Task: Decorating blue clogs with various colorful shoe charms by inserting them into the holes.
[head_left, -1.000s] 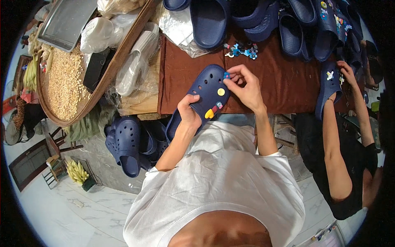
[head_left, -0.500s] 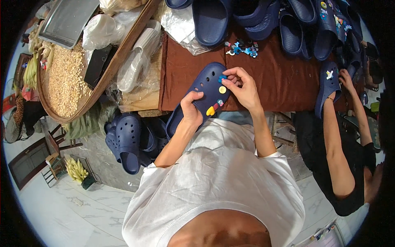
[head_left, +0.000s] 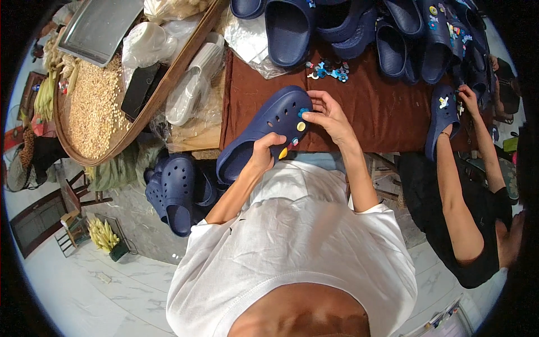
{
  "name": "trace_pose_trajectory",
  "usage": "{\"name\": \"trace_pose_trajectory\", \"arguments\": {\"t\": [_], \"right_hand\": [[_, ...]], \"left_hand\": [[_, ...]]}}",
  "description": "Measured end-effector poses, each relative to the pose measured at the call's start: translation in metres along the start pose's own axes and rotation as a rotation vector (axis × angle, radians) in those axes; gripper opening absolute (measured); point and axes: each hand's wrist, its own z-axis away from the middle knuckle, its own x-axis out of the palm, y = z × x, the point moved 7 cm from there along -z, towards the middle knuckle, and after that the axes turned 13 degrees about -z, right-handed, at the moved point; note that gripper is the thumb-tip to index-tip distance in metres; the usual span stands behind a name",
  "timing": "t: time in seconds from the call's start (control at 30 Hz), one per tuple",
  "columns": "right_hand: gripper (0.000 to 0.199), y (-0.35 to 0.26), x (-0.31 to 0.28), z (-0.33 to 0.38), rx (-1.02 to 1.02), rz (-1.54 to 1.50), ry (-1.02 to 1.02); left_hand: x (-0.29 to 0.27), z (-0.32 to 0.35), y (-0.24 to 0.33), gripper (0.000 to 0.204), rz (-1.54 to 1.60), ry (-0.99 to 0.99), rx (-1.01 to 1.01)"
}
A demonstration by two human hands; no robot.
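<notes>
A navy clog [head_left: 252,132] is tilted over the table's front edge, its toe pointing away and to the right. My left hand [head_left: 263,154] is closed on its near side, thumb across the upper. Along the clog's right side sit a blue flower-shaped shoe charm [head_left: 303,112], a round pale-yellow charm [head_left: 301,126] and a yellow charm [head_left: 283,153], partly hidden by my left thumb. My right hand [head_left: 332,122] is closed at the toe, its thumb pressed to the blue charm and its fingers against the clog's edge. Loose blue, black and white charms [head_left: 330,71] lie beyond.
Several navy clogs [head_left: 289,33] line the far side of the brown cloth [head_left: 365,123]. More clogs [head_left: 178,188] hang below at left. A woven tray [head_left: 120,147] of grain stands at left. At right, a co-worker's hands [head_left: 469,100] handle another clog [head_left: 441,121].
The clog has turned clockwise and tipped in my hands. My right thumb has shifted onto the blue charm, with the fingers moving to the clog's edge.
</notes>
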Motion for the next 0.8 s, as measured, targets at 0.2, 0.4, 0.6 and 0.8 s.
{"name": "trace_pose_trajectory", "arguments": {"t": [0.2,0.4,0.6,0.8], "right_hand": [[0.059,0.002,-0.001,0.003,0.016,-0.073,-0.072],[0.063,0.002,-0.002,0.011,0.003,0.012,-0.032],[0.055,0.007,-0.004,0.013,-0.009,-0.023,0.026],[0.062,0.006,0.004,0.011,0.006,-0.018,-0.054]], "left_hand": [[0.009,-0.001,0.007,0.047,0.074,-0.093,-0.024],[0.015,0.003,0.016,0.049,0.219,0.004,-0.081],[0.008,0.002,0.009,0.047,0.274,0.033,-0.116],[0.008,0.009,0.006,0.042,0.097,-0.041,0.010]]}}
